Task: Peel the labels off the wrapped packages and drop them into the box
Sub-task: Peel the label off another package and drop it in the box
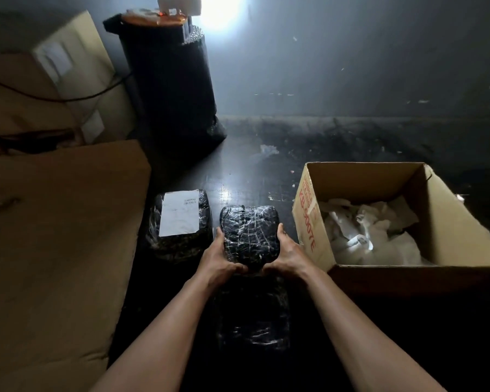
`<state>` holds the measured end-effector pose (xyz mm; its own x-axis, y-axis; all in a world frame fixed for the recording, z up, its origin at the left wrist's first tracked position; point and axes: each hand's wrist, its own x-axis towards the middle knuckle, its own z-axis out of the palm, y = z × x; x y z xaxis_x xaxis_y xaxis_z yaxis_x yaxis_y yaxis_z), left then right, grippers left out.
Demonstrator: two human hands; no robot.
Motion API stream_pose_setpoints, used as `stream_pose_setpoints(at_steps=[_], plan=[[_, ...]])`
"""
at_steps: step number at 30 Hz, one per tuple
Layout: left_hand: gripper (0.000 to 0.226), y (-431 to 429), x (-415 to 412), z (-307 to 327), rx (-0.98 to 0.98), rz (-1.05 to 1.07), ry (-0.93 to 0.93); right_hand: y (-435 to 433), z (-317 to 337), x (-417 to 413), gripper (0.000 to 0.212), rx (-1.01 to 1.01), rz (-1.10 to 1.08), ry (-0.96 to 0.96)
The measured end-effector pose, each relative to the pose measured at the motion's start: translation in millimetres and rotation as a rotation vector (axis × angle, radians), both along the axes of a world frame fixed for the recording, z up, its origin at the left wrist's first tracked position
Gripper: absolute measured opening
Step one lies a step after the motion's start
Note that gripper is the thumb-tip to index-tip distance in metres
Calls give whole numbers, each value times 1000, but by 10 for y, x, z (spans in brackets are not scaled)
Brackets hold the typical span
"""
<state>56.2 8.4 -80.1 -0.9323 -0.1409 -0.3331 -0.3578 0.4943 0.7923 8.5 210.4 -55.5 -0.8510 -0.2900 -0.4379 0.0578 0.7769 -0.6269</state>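
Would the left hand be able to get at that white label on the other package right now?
Probably yes, once it lets go. The left hand grips the black package together with the right hand. The white label lies face up just beside it, with nothing between.

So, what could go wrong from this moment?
1. The held package shows no label on its top face; one on a hidden face could be missed in this dim light.
2. The left hand and right hand grip only its near half, so it might slip.
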Motion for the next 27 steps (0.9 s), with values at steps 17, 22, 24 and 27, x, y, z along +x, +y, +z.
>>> stream_pose_setpoints(at_steps=[17,22,24,27], plan=[[139,277,1308,-24,-12,-27,27,370,-48,1263,141,-53,-1,-7],[143,262,1457,-85,-34,-22,58,399,-46,1422,128,-109,-3,20],[144,256,1462,-89,-36,-24,54,399,-50,1421,130,-107,2,18],[133,227,1448,-50,-55,-29,51,389,-5,1401,140,-60,16,2]])
